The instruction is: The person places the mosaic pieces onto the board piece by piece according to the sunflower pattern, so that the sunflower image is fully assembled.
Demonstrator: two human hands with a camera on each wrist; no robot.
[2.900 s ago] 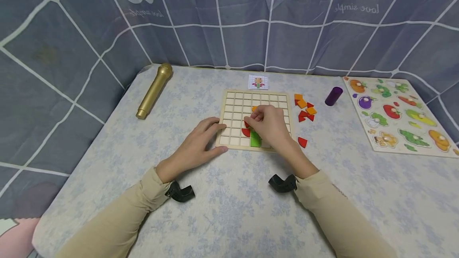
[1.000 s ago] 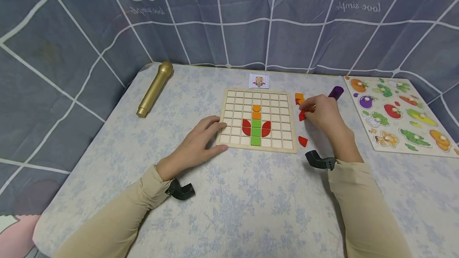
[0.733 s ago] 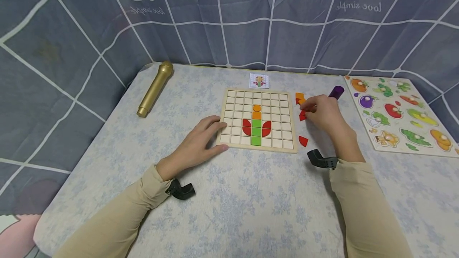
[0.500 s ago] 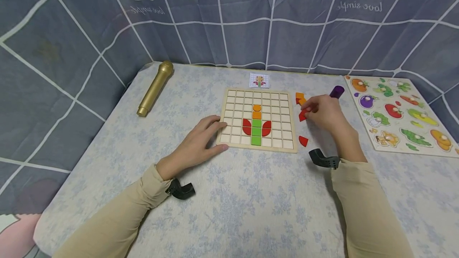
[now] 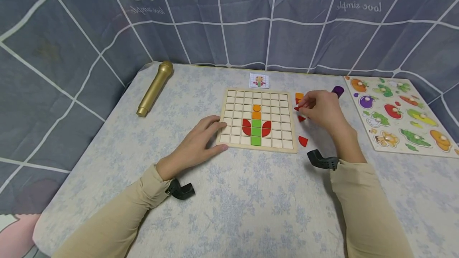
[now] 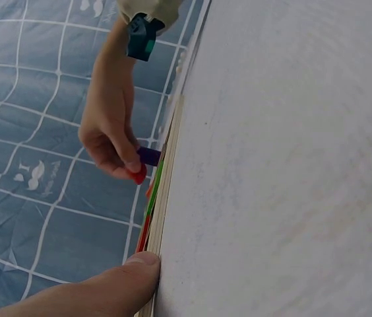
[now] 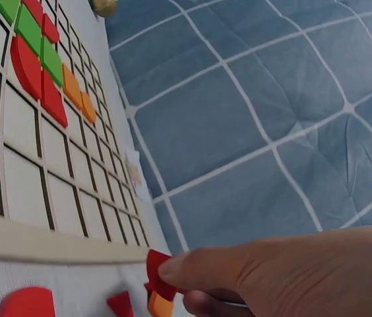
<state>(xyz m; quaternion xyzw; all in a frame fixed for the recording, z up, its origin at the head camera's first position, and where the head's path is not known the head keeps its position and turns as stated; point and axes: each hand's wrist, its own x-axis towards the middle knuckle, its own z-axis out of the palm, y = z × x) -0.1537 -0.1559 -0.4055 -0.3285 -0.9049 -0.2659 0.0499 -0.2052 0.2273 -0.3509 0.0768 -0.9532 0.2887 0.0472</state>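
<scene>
Left hand point(image 5: 195, 142) just sits relaxed at the board's point(image 5: 234, 107) left edge, no change there. What's new is right beside the board's right edge: a red piece point(image 7: 154, 265) is now up off the tabletop point(image 5: 229, 210), pinched in the right hand's point(image 5: 324, 108) grip, so it's picked but not placed yet. Looks flat, solid red, partly covered.

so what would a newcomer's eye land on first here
Probably the flower-like pattern of green, red and orange tiles on the gridded board. Next, the gold microphone-shaped object lying well to the board's left, then the right hand, its fingers pinching a red piece beside the board's right edge.
</scene>
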